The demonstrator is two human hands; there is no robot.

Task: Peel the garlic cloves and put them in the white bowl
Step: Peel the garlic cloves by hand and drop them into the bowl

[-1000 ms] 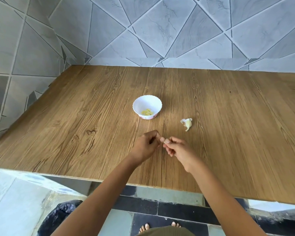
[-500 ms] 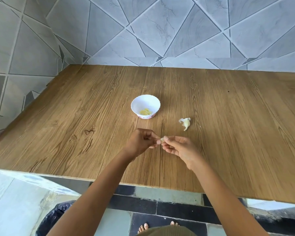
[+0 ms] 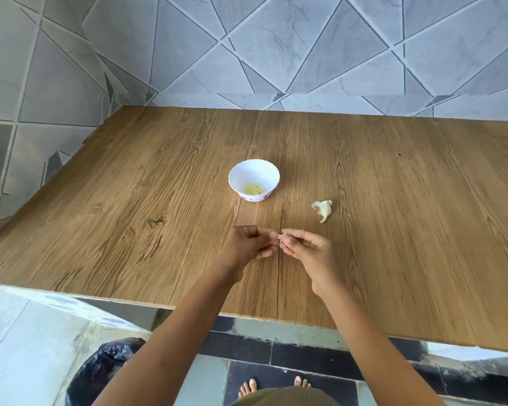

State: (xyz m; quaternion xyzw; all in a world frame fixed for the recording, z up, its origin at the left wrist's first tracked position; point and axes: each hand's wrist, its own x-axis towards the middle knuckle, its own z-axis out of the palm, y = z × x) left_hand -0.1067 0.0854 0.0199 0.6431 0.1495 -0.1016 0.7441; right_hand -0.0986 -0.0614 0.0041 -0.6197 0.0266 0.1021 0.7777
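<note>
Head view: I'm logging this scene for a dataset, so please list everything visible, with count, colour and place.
white bowl: one, white with pink pattern at the base, mid table
peeled garlic: small pile, number unclear, pale yellow, inside the white bowl
garlic piece: one, whitish, loose skin, on the table right of the bowl
held clove: one, pale, between both hands above the table
table: one, brown wood grain, against the wall
tiled wall: grey, behind and left of the table
black bag: one, on the floor, lower left
feet: two, bare, on the floor
left hand: pinches the held clove
right hand: pinches the held clove
</note>
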